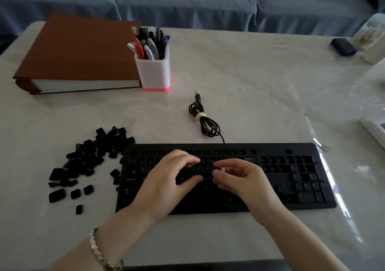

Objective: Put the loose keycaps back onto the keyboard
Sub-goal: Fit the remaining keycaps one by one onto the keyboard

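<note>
A black keyboard (291, 179) lies on the white table, with keys seated on its right side and many bare sockets on its left and middle. A heap of loose black keycaps (87, 158) sits left of it. Both hands hover over the keyboard's middle rows. My left hand (168, 179) has its fingers curled down onto the keys around a small dark keycap (198, 169). My right hand (239, 179) faces it, fingertips pinched close together beside the same spot. Whether the right fingers hold a keycap is hidden.
The keyboard's bundled USB cable (204, 120) lies behind it. A white pen holder (154, 70) and a brown binder (79, 54) stand at the back left. A dark small box (343, 46) and a white jar (373, 39) sit at the back right. Clear plastic film covers the table's right side.
</note>
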### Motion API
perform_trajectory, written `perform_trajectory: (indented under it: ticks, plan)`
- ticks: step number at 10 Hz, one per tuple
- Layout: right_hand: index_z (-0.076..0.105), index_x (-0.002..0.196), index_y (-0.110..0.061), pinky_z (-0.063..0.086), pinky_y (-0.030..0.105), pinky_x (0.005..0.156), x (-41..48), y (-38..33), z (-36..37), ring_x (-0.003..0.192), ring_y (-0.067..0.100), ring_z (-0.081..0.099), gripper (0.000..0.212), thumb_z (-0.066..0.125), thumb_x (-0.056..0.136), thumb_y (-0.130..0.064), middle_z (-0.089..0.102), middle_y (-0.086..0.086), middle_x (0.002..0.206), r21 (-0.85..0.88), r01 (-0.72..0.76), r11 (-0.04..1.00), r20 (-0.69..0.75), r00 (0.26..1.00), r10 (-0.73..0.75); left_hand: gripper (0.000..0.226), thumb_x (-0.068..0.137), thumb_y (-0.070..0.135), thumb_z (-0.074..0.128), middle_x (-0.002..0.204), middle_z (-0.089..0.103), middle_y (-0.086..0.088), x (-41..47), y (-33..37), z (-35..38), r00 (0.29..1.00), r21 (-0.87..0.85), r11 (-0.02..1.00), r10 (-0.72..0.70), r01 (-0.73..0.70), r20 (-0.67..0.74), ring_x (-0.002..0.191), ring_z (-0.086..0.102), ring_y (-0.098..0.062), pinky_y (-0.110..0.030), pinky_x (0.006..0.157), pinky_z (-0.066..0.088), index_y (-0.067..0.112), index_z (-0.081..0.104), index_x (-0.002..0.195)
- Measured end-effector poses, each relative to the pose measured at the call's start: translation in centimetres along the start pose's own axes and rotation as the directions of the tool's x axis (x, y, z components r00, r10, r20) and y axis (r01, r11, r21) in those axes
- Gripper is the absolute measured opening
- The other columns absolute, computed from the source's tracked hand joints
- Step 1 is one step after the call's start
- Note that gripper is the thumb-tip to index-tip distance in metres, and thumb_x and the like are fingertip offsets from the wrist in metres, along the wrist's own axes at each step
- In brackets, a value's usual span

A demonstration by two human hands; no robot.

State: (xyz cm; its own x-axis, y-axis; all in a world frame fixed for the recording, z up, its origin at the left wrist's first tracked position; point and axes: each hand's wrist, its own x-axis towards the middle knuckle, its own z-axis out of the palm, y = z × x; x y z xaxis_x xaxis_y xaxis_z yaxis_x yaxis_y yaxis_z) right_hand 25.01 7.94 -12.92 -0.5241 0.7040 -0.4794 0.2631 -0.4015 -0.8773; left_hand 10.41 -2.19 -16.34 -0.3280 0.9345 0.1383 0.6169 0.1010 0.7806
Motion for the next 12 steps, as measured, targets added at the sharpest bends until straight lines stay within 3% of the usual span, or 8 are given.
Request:
perform_trajectory:
  ticks: [1,2,3,4,5,7,8,12]
  plan:
    - [0.071,0.089,-0.012,0.055,0.016,0.07,0.1,0.7,-3.8,0.066,0.009,0.066,0.019,0.069,0.077,0.002,0.062,0.004,0.07,0.0,0.004,1.0,-0.134,0.991,-0.004,0.03,0.087,0.02,0.067,0.119,0.05,0.022,0.3,-0.3,1.9,1.0,0.101,0.995,-0.02,0.019,0.011,0.116,0.044,0.006,-0.001,0.096,0.027,0.018,0.063,0.116]
    - [0.069,0.092,-0.018,0.053,0.013,0.071,0.1,1.1,-8.1,0.065,0.007,0.066,0.025,0.071,0.075,0.0,0.067,-0.005,0.062,-0.059,0.026,0.998,-0.269,0.962,-0.041,0.035,0.081,0.023,0.062,0.129,0.056,-0.004,1.5,0.2,4.3,1.0,0.21,0.978,0.012,-0.011,0.0,0.123,0.05,-0.018,-0.028,0.103,0.034,0.01,0.065,0.113]
    - [0.067,0.089,-0.018,0.051,0.009,0.062,0.4,1.1,-11.1,0.061,0.005,0.067,0.022,0.07,0.077,-0.001,0.071,0.0,0.064,-0.128,0.086,0.988,-0.358,0.925,-0.127,0.041,0.083,0.031,0.055,0.132,0.055,-0.012,2.3,0.6,5.6,0.998,0.352,0.934,0.042,-0.055,0.046,0.124,0.051,-0.027,-0.041,0.104,0.035,0.006,0.064,0.115]
    - [0.066,0.095,-0.014,0.051,0.012,0.061,1.4,1.5,-14.1,0.056,0.004,0.064,0.022,0.07,0.078,-0.001,0.069,0.003,0.072,-0.289,0.135,0.948,-0.422,0.871,-0.253,0.059,0.087,0.046,0.037,0.14,0.048,-0.013,2.7,0.5,6.6,0.993,0.513,0.857,-0.004,-0.058,0.119,0.132,0.043,-0.029,-0.042,0.11,0.027,0.007,0.058,0.125]
    - [0.067,0.089,-0.028,0.052,0.025,0.074,2.4,2.2,-15.5,0.062,0.003,0.062,0.024,0.076,0.075,-0.011,0.068,-0.005,0.076,-0.471,0.137,0.871,-0.444,0.817,-0.368,0.062,0.088,0.049,0.035,0.143,0.045,-0.012,2.7,0.4,6.8,0.99,0.545,0.836,-0.018,-0.061,0.137,0.134,0.039,-0.028,-0.037,0.113,0.019,0.009,0.054,0.13]
    - [0.067,0.084,-0.028,0.039,0.004,0.068,4.2,3.7,-14.8,0.072,-0.007,0.053,0.017,0.077,0.074,-0.02,0.056,-0.013,0.08,-0.638,0.206,0.742,-0.362,0.77,-0.526,0.065,0.095,0.054,0.023,0.144,0.044,-0.013,2.6,0.3,6.9,0.989,0.571,0.817,0.001,-0.087,0.15,0.136,0.035,-0.027,-0.038,0.112,0.019,0.009,0.051,0.133]
    - [0.071,0.09,-0.023,0.037,0.001,0.067,4.4,3.8,-14.7,0.074,-0.007,0.052,0.016,0.076,0.075,-0.023,0.055,-0.015,0.081,-0.665,0.174,0.727,-0.365,0.773,-0.519,0.061,0.09,0.047,0.034,0.143,0.044,-0.014,2.6,0.4,7.0,0.991,0.573,0.815,0.012,-0.085,0.13,0.135,0.036,-0.028,-0.039,0.111,0.02,0.007,0.053,0.132]
    - [0.073,0.097,-0.015,0.036,0.0,0.063,4.4,3.3,-14.6,0.066,0.001,0.052,0.024,0.078,0.074,-0.021,0.055,-0.013,0.075,-0.671,0.09,0.736,-0.415,0.777,-0.474,0.059,0.089,0.045,0.036,0.142,0.046,-0.015,2.5,0.4,7.2,0.994,0.589,0.804,0.021,-0.082,0.11,0.133,0.039,-0.03,-0.039,0.111,0.021,0.007,0.054,0.131]
